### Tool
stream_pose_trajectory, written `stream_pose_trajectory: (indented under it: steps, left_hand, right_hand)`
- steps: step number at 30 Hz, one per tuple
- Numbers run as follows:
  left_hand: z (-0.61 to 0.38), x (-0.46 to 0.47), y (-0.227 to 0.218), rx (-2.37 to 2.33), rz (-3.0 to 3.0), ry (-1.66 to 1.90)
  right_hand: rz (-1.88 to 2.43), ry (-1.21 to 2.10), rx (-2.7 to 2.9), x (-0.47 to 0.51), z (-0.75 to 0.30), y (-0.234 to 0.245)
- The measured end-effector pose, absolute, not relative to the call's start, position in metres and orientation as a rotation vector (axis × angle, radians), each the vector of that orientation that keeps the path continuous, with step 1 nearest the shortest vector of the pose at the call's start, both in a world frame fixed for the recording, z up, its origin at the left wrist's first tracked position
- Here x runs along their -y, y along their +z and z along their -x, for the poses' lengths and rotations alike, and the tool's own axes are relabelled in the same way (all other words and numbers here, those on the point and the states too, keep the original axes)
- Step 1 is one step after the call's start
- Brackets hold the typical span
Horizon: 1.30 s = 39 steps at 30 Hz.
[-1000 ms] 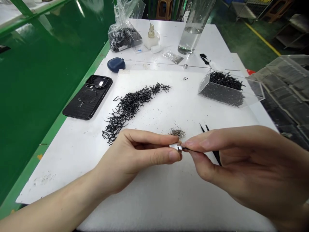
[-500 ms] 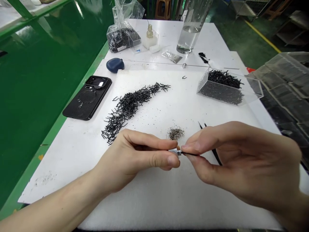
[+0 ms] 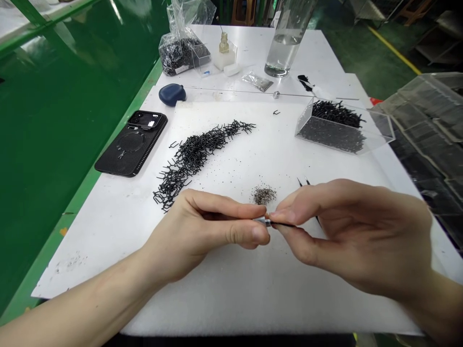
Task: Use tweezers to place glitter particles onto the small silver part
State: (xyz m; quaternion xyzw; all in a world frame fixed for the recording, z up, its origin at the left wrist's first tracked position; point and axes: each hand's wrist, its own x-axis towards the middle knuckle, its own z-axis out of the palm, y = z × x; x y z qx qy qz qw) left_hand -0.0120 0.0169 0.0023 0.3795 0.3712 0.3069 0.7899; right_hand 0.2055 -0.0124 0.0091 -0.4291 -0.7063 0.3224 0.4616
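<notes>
My left hand pinches a small silver metal piece between thumb and forefinger above the white foam pad. My right hand meets it from the right, pinching a thin black part against the silver piece, with black tweezers tucked in the same hand, tips pointing away. A small heap of tiny metal bits lies just beyond my fingertips. A long pile of black bent wire clips stretches up the pad to the left.
A clear plastic box of black clips sits at the right. A black phone and a blue case lie at the left. Farther back stand a bag of clips, a small bottle and a water glass.
Both hands have stayed pinched together at the silver piece, with my right fingertips closing in so less of it shows. The view has shifted slightly.
</notes>
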Motion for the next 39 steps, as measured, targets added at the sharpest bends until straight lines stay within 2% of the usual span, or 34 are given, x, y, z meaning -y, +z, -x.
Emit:
stream_pose_trajectory:
  steps: [21,39]
  left_hand:
    - [0.01,-0.016,0.003,-0.777,-0.823,0.705]
    - [0.009,-0.016,0.0,-0.772,-0.893,0.726]
  right_hand:
    - [0.866,0.811,1.679,0.005,-0.206,0.001]
    - [0.873,0.813,1.584,0.001,-0.208,0.003]
